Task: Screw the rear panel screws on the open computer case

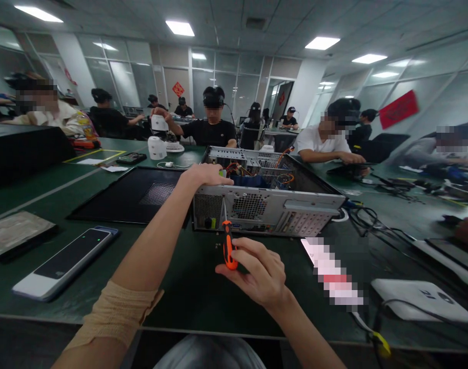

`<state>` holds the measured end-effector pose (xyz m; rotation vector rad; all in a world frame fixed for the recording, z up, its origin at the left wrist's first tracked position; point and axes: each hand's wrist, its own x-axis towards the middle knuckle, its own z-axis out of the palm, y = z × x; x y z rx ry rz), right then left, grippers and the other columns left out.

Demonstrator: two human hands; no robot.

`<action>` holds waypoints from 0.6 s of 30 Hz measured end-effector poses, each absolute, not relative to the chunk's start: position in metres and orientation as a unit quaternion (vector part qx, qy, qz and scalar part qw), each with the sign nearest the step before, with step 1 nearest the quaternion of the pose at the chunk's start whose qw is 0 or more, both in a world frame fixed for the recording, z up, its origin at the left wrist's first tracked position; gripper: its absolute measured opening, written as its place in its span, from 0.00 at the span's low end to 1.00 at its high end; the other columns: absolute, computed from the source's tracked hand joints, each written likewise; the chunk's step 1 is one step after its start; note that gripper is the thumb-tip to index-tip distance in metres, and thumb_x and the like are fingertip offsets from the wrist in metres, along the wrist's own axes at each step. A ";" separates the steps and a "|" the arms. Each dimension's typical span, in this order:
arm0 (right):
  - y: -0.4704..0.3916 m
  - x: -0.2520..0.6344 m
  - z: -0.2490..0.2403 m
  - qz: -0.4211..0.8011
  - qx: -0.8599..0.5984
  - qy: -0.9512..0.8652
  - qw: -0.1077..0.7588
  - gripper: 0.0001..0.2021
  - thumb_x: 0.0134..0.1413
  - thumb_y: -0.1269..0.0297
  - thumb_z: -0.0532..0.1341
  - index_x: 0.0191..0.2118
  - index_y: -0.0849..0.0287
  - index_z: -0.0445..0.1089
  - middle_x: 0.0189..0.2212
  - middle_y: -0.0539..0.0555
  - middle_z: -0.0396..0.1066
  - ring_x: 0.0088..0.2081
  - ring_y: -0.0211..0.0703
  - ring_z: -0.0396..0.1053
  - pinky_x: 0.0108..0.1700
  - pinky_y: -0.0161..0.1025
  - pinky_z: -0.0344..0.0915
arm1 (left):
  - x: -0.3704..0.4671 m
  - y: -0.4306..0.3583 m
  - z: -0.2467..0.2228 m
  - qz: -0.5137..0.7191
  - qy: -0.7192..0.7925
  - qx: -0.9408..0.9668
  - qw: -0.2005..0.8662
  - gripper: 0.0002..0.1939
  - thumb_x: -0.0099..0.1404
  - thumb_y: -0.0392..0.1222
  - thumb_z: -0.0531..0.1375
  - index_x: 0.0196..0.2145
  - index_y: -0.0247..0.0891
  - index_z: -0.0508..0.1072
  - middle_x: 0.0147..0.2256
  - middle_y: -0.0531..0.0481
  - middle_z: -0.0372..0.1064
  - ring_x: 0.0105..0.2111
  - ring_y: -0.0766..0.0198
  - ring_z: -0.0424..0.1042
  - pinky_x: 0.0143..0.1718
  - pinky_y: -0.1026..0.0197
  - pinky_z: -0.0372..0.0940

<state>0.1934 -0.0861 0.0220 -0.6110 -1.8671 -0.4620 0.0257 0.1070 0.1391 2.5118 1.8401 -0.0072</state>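
Observation:
An open computer case [274, 205] lies on its side on the green table, its rear panel facing me. My left hand [206, 175] is over the panel's top edge at the left, its fingers curled inward and partly hidden inside the case. In my right hand [259, 266] is a screwdriver [228, 246] with an orange and black handle, pinched between thumb and fingers. Its shaft points up and away, the tip at the rear panel between the left mesh grille and the fan grille. A few tiny screws [217, 246] appear to lie on the table left of the handle.
Left of the case lies a black side panel [129, 197]; nearer are a phone-like device [70, 261] and a hard drive [18, 233]. On the right are a lit phone [331, 271], a white box [420, 300] and black cables [366, 220]. Other people sit around the tables.

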 end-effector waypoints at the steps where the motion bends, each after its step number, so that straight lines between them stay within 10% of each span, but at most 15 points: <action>1: -0.088 0.196 0.023 -0.191 -0.266 -0.778 0.536 0.13 0.54 0.57 0.70 0.40 0.58 0.71 0.39 0.55 0.76 0.34 0.36 0.76 0.36 0.30 0.71 | 0.026 0.106 0.139 -0.004 0.592 0.805 0.015 0.45 0.61 0.74 0.50 0.66 0.42 0.59 0.63 0.40 0.61 0.59 0.40 0.63 0.56 0.45 0.59; 18: -0.093 0.203 0.064 -0.156 -0.211 -0.853 0.452 0.11 0.57 0.69 0.67 0.47 0.58 0.74 0.43 0.53 0.78 0.41 0.37 0.78 0.42 0.29 0.74 | 0.025 0.105 0.140 0.017 0.599 0.799 0.046 0.44 0.60 0.72 0.54 0.66 0.46 0.59 0.64 0.45 0.60 0.60 0.42 0.62 0.58 0.48 0.56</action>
